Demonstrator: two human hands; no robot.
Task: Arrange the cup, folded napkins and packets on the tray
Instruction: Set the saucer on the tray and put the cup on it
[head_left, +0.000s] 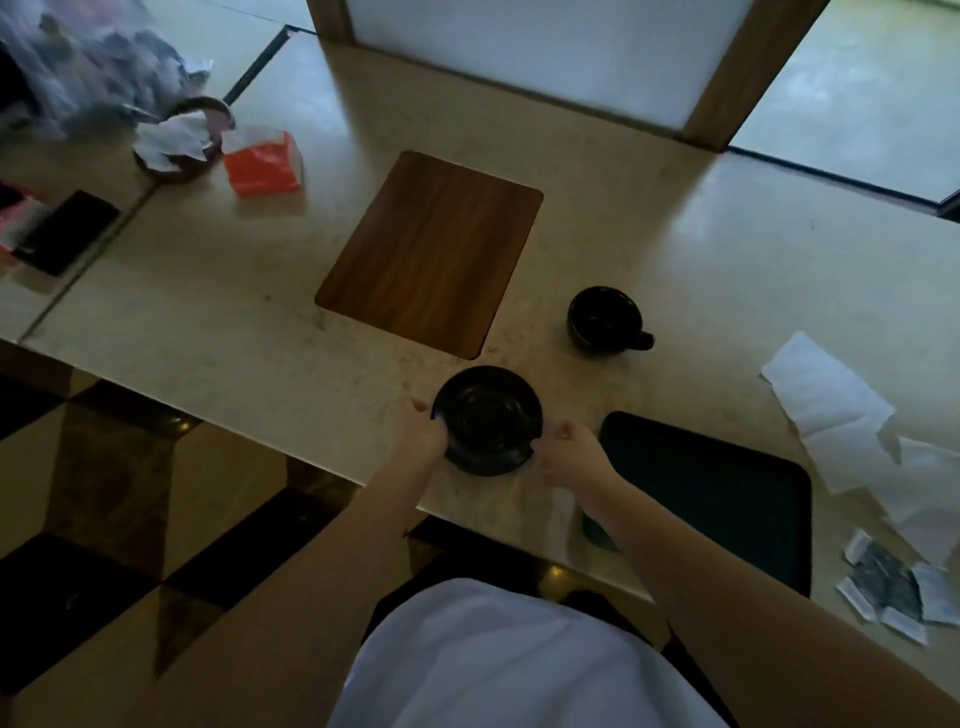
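We are finding the left hand (423, 434) and right hand (569, 457) gripping the round black saucer (485, 418) by opposite rims; keeping it level toward the dark rectangular tray (727, 493) beside it seems advisable.

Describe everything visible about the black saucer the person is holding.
The black saucer is round, glossy and dark, ceramic by its look, with faint concentric rings in its shallow well. It looks empty and lies roughly level, right side up, near the table's front edge, left of the dark tray. The left hand grips its left rim and the right hand its right rim. Whether it rests on the table or is just lifted cannot be told.
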